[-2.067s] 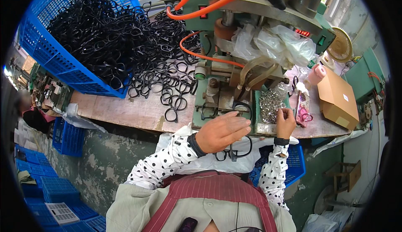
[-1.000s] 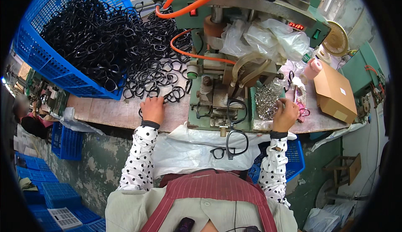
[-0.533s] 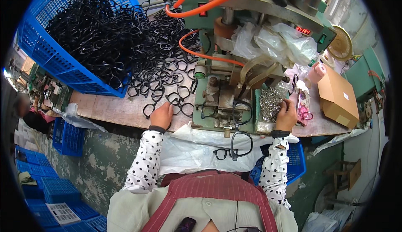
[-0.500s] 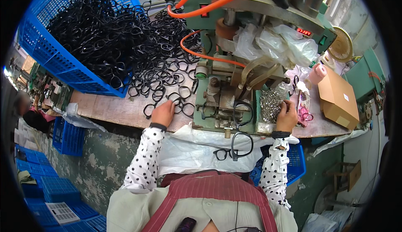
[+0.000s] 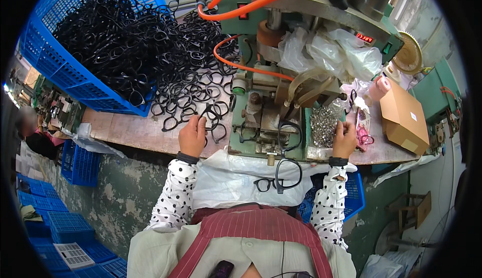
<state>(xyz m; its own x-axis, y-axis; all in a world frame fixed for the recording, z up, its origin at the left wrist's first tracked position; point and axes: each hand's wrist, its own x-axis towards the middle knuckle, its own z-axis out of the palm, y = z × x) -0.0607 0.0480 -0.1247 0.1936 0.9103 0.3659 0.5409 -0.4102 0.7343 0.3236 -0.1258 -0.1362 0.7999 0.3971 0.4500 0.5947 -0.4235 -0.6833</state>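
Note:
My left hand (image 5: 193, 136) is at the near edge of the loose heap, its fingertips pinched on a black eyeglass frame (image 5: 210, 113) raised among the others. My right hand (image 5: 345, 140) rests at the right side of a green tray of small shiny metal parts (image 5: 324, 126). Its fingers are drawn together, and whatever is between them is too small to tell. Between my hands stands a green press machine (image 5: 251, 149). One black eyeglass frame (image 5: 289, 176) hangs over its front edge, and another black frame (image 5: 263, 184) lies below on white plastic sheeting (image 5: 221, 182).
A tipped blue crate (image 5: 80, 80) spills black eyeglass frames over the wooden table (image 5: 115, 127) at left. Orange hoses (image 5: 251, 68) loop around the machine. A cardboard box (image 5: 404, 120) and pink items stand at right. A blue basket (image 5: 355, 195) is below my right forearm.
My left hand has turned upward and pinched a black eyeglass frame, lifting it a little and shifting nearby frames. My right hand stays beside the metal parts.

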